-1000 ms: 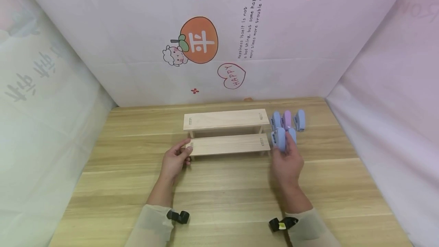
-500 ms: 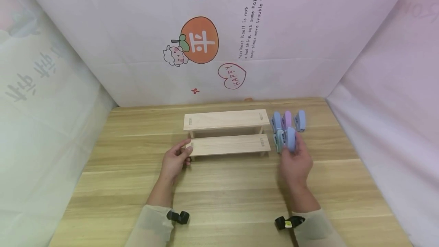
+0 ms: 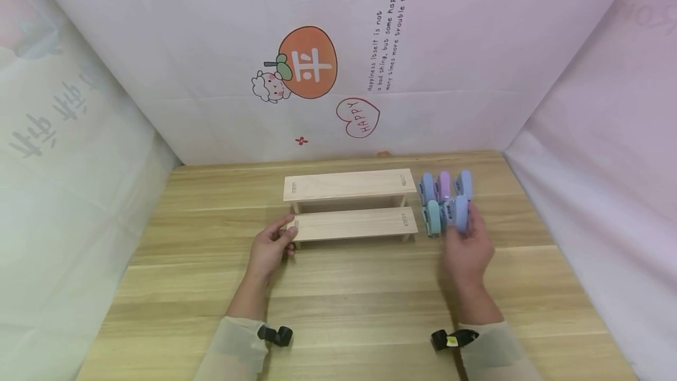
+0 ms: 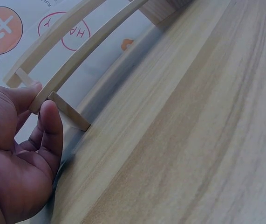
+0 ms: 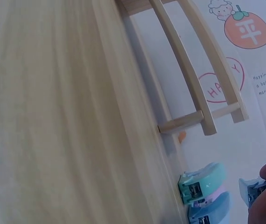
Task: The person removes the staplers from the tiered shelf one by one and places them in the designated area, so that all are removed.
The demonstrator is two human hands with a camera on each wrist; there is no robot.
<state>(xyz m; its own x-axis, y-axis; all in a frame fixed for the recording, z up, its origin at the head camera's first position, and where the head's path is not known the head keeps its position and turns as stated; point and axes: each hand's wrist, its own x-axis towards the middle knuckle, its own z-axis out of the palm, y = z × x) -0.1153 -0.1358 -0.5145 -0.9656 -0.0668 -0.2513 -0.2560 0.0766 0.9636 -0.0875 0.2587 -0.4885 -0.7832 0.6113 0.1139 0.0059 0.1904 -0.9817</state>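
Observation:
My left hand (image 3: 271, 248) pinches the left end of the front wooden shelf (image 3: 353, 224); in the left wrist view my thumb and finger (image 4: 51, 126) lie on either side of its board. My right hand (image 3: 469, 250) holds a light blue mini stapler (image 3: 461, 214) upright over the front row at the right. That stapler partly hides another blue stapler (image 3: 444, 214). Left of it stands a teal stapler (image 3: 432, 218). Behind are a blue stapler (image 3: 426, 187), a purple stapler (image 3: 443, 184) and another blue one. In the right wrist view, fingers grip the held stapler (image 5: 251, 188) at the right edge.
A second wooden shelf (image 3: 349, 184) stands right behind the front one, both on short legs. The wooden table (image 3: 338, 304) ends at a printed white cloth (image 3: 433, 104) at the back. More white cloth hangs at both sides.
My right hand has moved right with the blue stapler, away from the shelf's end, uncovering the teal stapler. My left hand keeps its grip on the shelf and has not moved.

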